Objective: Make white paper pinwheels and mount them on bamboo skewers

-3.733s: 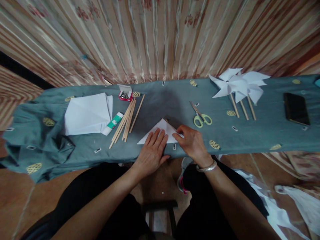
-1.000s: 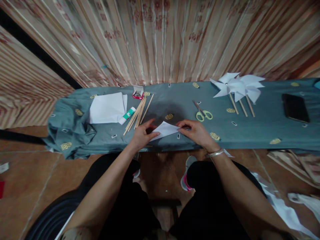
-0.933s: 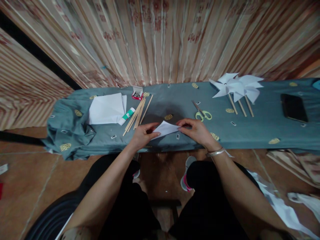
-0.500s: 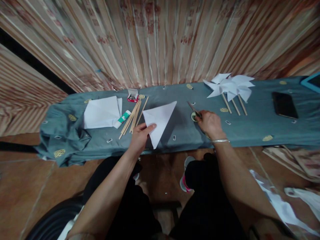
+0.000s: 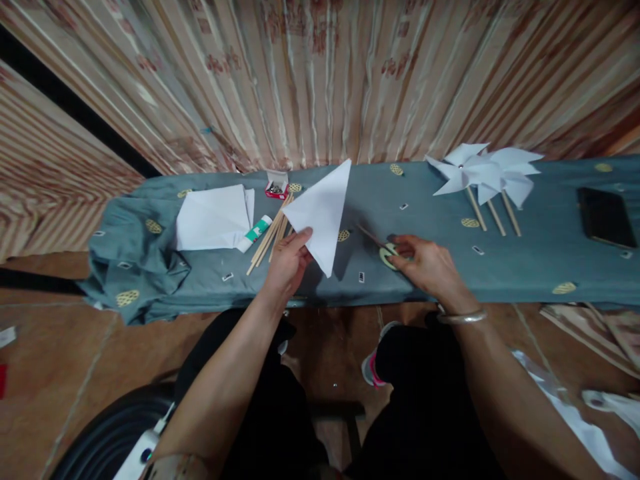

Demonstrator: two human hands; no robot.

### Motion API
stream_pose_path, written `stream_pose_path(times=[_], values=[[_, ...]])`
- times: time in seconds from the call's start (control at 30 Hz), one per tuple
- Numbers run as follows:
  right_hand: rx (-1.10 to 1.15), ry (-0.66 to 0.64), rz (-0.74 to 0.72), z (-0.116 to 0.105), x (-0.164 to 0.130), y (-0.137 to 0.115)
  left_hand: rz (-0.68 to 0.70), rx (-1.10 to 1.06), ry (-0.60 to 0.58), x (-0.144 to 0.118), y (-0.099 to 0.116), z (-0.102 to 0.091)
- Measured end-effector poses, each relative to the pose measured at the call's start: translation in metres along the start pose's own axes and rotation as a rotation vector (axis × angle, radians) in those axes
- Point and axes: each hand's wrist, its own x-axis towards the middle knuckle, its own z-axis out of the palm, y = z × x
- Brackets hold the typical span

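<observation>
Paper triangle (image 5: 323, 210) raised in left hand (image 5: 290, 260); right hand (image 5: 425, 267) grips scissors (image 5: 386, 253).

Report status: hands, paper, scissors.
Left hand holds the folded paper triangle up off the table. Right hand grips the scissors by the handles. Nothing between them.

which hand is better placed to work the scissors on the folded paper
Right. The right hand already has its fingers on the scissors, while the left hand is busy holding the folded paper triangle lifted off the cloth.
</observation>
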Motion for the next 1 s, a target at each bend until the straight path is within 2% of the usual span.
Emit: stream_pose_path(times=[0.1,0.17,0.27,0.37,0.47,0.67,1.0], values=[[0.538,-0.160,0.088,0.010,-0.008,-0.005,-0.014,-0.041,0.007,0.004,0.005,-0.004],[0.819,-0.262,0.167,0.014,-0.011,-0.012,-0.013,-0.076,0.034,0.007,0.009,-0.007],[1.074,-0.361,0.252,0.019,-0.014,-0.028,0.000,-0.138,0.076,0.013,0.017,-0.012],[1.214,-0.429,0.296,0.022,-0.021,-0.043,-0.019,-0.187,0.115,0.017,0.026,-0.016],[1.206,-0.503,0.219,0.025,-0.029,-0.052,-0.031,-0.223,0.158,0.018,0.033,-0.019],[0.947,-0.696,0.010,0.030,-0.037,-0.057,-0.046,-0.222,0.168,0.015,0.038,-0.020],[0.854,-0.657,-0.051,0.028,-0.028,-0.066,-0.102,-0.157,0.120,0.012,0.025,-0.016]])
